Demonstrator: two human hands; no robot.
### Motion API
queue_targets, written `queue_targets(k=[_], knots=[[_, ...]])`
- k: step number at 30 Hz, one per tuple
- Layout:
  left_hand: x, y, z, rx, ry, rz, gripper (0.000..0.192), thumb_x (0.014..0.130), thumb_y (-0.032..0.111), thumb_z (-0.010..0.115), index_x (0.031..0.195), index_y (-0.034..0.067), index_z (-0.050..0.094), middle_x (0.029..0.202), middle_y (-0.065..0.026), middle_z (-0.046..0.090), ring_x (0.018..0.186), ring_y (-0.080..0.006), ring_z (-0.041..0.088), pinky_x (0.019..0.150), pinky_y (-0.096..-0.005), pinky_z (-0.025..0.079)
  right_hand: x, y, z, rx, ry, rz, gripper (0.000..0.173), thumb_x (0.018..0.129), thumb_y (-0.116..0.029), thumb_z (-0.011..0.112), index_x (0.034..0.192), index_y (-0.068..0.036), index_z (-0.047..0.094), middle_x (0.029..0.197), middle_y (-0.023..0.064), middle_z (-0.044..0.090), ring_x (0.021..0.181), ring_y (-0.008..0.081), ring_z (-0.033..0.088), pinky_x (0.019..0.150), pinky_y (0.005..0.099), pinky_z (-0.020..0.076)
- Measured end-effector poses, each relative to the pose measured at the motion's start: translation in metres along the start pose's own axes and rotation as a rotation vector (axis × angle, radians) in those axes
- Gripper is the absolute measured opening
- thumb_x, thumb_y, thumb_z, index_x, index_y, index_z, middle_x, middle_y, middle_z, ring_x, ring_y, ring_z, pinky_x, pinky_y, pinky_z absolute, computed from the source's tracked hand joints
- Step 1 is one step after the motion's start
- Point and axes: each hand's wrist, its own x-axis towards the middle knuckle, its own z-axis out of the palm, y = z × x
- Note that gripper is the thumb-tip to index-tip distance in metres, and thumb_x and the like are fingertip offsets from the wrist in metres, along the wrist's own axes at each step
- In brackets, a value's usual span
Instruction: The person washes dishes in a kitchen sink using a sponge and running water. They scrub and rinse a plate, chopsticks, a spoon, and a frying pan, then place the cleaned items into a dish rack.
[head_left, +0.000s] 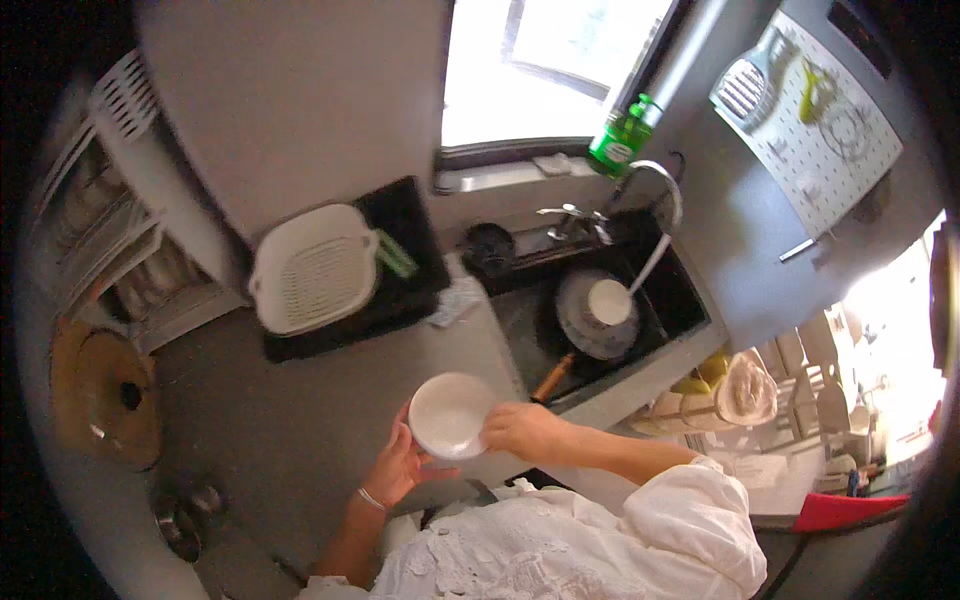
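A white bowl (448, 416) is between my two hands, above the counter's front part and left of the sink. My left hand (401, 466) supports it at its lower left side, fingers spread beneath it. My right hand (525, 433) grips the bowl's right rim. In the dark sink (517, 322), a pan or large round vessel (581, 330) holds a smaller white bowl (609, 302) under the curved faucet (677, 202). A wooden handle (553, 377) points toward the sink's near edge.
A white colander basket (315, 270) and a green object (396, 253) rest on a black mat (427, 292). A cloth (456, 300) lies beside the sink. A green pump bottle (621, 142) stands on the sill. A pegboard (817, 127) with utensils is at the right.
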Motion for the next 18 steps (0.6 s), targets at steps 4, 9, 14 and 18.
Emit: queue_targets(k=[4, 9, 14, 18], knots=[[0.041, -0.025, 0.049, 0.18, 0.025, 0.025, 0.066, 0.088, 0.045, 0.047, 0.141, 0.024, 0.012, 0.124, -0.0174, 0.045, 0.114, -0.0335, 0.048, 0.087, -0.0529, 0.045, -0.1, 0.076, -0.033, -0.022, 0.296, 0.284, 0.017, 0.069, 0.002, 0.06, 0.083, -0.007, 0.061, 0.091, 0.0078, 0.062, 0.09, 0.0283, 0.056, 0.077, 0.0364, 0.0467], [0.073, -0.067, 0.087, 0.213, 0.265, 0.026, 0.055, 0.094, 0.03, 0.045, 0.139, 0.012, 0.021, 0.12, -0.0161, 0.049, 0.108, -0.0279, 0.052, 0.087, -0.0416, 0.047, -0.187, 0.242, -0.044, -0.235, 0.418, 0.652, 0.009, 0.068, 0.0, 0.057, 0.075, -0.005, 0.06, 0.078, 0.0144, 0.059, 0.082, 0.0337, 0.055, 0.072, 0.04, 0.0452], [0.051, -0.102, 0.103, 0.196, 0.391, 0.107, 0.048, 0.093, 0.028, 0.046, 0.134, 0.007, 0.032, 0.116, -0.0158, 0.053, 0.104, -0.0255, 0.055, 0.086, -0.0371, 0.047, -0.224, 0.348, -0.008, -0.338, 0.423, 0.675, 0.013, 0.072, -0.004, 0.049, 0.077, -0.001, 0.061, 0.081, 0.0196, 0.057, 0.081, 0.0369, 0.054, 0.071, 0.0446, 0.0436], [0.007, -0.127, 0.098, 0.161, 0.608, 0.217, 0.044, 0.093, 0.024, 0.047, 0.132, 0.005, 0.035, 0.115, -0.0149, 0.054, 0.102, -0.0241, 0.056, 0.085, -0.0343, 0.048, -0.236, 0.382, 0.01, -0.344, 0.378, 0.601, 0.017, 0.072, -0.009, 0.049, 0.074, 0.0, 0.063, 0.075, 0.0183, 0.06, 0.078, 0.0374, 0.056, 0.069, 0.0434, 0.0424]])
